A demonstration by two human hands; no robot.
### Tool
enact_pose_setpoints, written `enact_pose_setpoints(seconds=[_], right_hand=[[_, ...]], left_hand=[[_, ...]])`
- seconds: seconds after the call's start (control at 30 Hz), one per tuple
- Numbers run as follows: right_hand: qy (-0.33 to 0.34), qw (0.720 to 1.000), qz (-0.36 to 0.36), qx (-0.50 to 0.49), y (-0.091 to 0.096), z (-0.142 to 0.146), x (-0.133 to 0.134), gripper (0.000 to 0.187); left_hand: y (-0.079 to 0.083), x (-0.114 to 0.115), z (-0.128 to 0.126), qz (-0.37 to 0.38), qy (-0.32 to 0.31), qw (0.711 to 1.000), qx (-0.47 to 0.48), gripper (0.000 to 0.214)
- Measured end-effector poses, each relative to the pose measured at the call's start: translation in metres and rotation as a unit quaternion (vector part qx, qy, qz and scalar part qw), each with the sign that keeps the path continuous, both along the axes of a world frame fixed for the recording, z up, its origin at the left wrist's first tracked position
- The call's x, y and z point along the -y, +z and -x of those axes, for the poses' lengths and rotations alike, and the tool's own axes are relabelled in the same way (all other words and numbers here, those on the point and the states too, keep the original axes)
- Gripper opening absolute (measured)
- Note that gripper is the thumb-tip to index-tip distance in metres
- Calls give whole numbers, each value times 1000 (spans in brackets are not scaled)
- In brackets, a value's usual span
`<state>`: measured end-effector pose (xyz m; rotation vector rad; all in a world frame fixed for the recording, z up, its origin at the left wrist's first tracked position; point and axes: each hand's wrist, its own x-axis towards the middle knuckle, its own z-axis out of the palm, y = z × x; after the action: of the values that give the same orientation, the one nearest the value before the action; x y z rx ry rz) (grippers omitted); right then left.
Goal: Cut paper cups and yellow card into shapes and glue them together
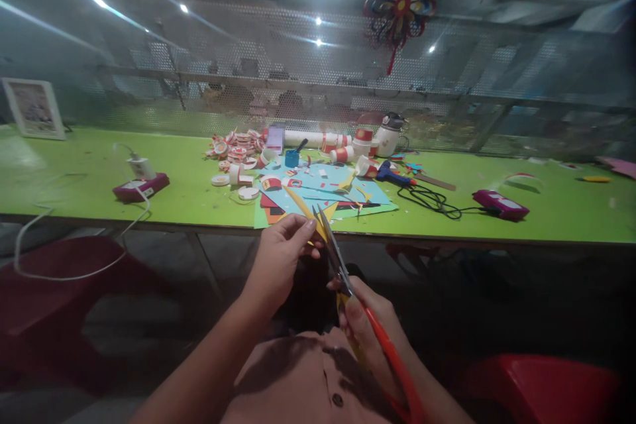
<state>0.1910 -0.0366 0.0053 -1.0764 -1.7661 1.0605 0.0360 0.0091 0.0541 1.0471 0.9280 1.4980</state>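
Observation:
My left hand (pixel 288 248) pinches a narrow strip of yellow paper (pixel 301 207) between thumb and fingers, just in front of the table edge. In my right hand (pixel 370 311) is a pair of scissors (pixel 336 258) with red handles. Their blades point up and away from me, slightly apart at the tips, close to the yellow strip. Whether the blades touch the paper I cannot tell. Beyond my hands, sheets of light blue paper (pixel 318 179) with scraps on them lie on the green table (pixel 189 195).
A blue glue gun (pixel 392 174) with a black cord lies right of the paper, near a purple power block (pixel 499 204). Cut paper cups (pixel 342 154) and a pile of cup pieces (pixel 241 144) stand behind. Another purple block (pixel 142 187) sits left. Red stools (pixel 546 387) flank me.

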Motion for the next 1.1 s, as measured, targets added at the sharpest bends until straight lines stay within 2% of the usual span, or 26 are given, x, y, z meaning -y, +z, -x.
enact_pose_setpoints(seconds=[0.3,0.77,1.1], right_hand=[[13,1000,-8,6,0,0,-1,50],[12,1000,-10,12,-2,-1,-1,52],[6,1000,25,1,-3,0,1,51]], left_hand=[[1,1,2,-46,24,991,-126,25],[1,-2,5,-41,-2,988,-146,23],[1,-5,10,-21,-20,985,-167,24]])
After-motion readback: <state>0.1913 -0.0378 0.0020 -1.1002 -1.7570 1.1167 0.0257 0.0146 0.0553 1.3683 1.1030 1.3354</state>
